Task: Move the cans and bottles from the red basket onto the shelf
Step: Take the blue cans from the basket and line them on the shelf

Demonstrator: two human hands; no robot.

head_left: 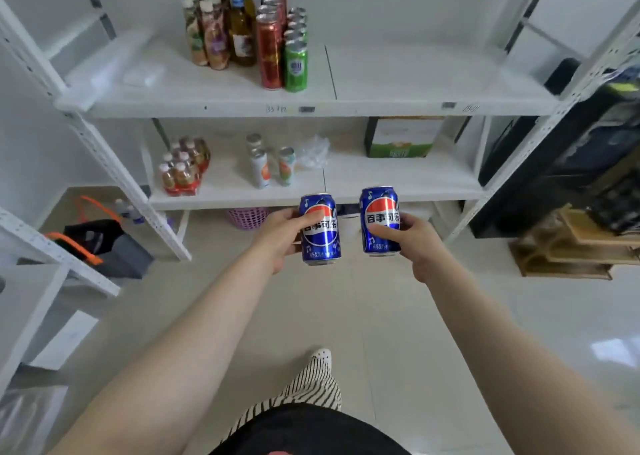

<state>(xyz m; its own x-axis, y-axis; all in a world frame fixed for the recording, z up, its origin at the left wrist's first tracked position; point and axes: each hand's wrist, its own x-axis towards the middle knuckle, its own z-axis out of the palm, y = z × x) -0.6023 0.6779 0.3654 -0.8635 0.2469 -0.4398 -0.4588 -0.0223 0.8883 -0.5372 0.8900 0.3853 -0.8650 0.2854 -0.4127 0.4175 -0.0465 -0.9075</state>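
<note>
Hands out front, left hand (282,238) gripping one Pepsi can (320,229), right hand (417,243) another (380,221), both upright so they'll stand straight on the white shelf (398,80), I'd guess.

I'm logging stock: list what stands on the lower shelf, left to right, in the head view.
Pack of small bottles → white can → pale green can → crumpled clear plastic → green and white carton.
</note>
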